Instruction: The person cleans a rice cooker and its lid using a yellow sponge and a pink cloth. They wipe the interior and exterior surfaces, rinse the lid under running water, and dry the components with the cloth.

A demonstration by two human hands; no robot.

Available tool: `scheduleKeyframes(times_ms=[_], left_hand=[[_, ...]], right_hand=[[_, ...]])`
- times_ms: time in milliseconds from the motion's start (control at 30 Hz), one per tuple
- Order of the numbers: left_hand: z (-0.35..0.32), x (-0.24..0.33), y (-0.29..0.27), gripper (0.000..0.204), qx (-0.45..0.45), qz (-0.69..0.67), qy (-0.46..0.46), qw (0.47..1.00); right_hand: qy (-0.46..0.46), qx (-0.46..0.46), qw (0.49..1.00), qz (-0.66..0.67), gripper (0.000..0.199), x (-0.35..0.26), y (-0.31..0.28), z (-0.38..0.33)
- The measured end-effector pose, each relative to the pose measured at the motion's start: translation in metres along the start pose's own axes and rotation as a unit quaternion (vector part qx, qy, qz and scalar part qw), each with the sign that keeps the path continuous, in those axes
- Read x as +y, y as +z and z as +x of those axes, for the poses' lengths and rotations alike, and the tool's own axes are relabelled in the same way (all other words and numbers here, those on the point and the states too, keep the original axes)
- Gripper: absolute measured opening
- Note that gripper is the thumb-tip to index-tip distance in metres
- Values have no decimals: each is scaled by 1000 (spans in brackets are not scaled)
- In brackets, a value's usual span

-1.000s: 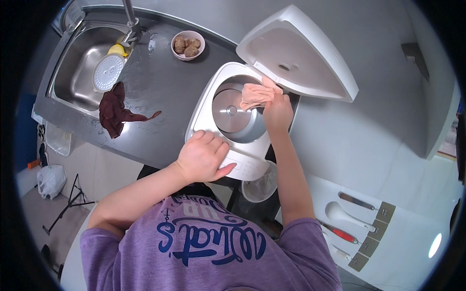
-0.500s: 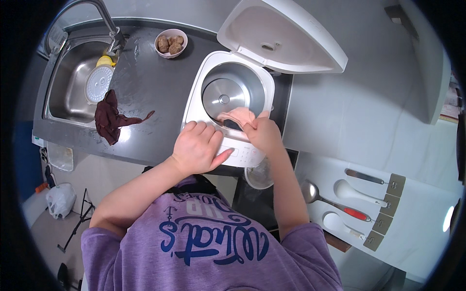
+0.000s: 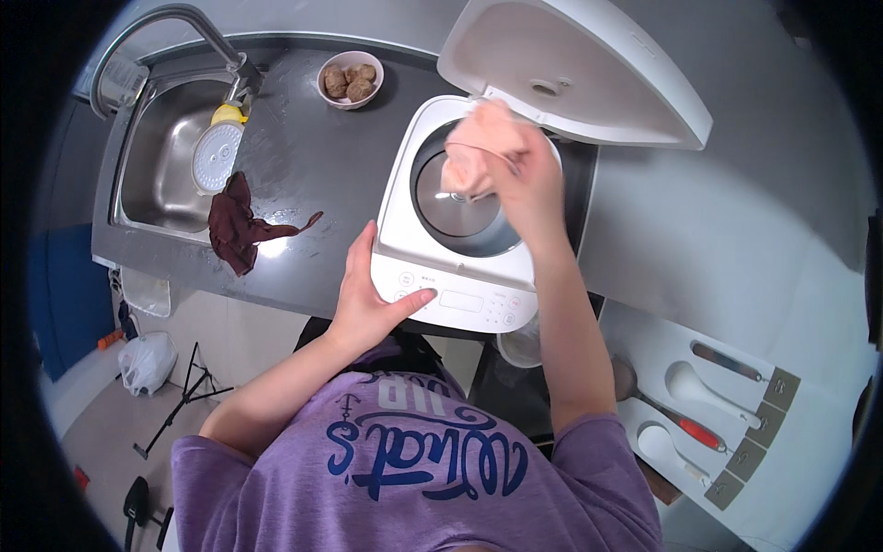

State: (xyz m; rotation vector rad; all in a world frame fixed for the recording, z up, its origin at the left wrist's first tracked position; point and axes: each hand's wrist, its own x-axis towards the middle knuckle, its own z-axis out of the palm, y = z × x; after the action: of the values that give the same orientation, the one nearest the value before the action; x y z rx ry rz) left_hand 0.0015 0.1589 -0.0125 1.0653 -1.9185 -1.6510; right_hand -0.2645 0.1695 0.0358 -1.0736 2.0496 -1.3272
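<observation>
In front of me a white rice cooker [image 3: 397,241] stands on the counter with its lid [image 3: 589,78] raised toward the back right. Its metal inside [image 3: 474,241] shows, partly hidden by my right hand and a cloth. My right hand [image 3: 531,189] grips a pale pink cloth [image 3: 480,147], which hangs bunched over the far part of the cooker's opening; both are smeared by motion. My left hand [image 3: 361,299] rests against the cooker's front left corner, thumb stretched over the control panel [image 3: 460,299] and fingers extended along the side.
A bowl of brown round lumps [image 3: 351,81] sits behind, left of the cooker. Farther left are a dark red cloth [image 3: 241,225], a steel sink [image 3: 166,175] with a white perforated disc [image 3: 217,158], and a faucet [image 3: 241,69]. At right hang several utensils, including a red-handled ladle [image 3: 676,419].
My right hand has lifted the pink cloth from the near rim toward the far side of the opening. My left hand has opened from a curled pose and lies along the cooker's left edge.
</observation>
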Motion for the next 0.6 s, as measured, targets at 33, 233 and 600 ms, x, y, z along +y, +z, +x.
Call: scheduleKeyframes(times_ms=[33,233,600], left_hand=[[0,-1,1,120,-11,3,-18,1000],[2,-3,0,122,-27,-12,-41,999],[5,2,2,125,-12,-29,-44,999]], right_hand=[[-94,-28,992,-82,31,1,14,9],[-189,-166,938,-237,34,9,57,10],[-101,-430,882,-163,36,-30,13,-41]])
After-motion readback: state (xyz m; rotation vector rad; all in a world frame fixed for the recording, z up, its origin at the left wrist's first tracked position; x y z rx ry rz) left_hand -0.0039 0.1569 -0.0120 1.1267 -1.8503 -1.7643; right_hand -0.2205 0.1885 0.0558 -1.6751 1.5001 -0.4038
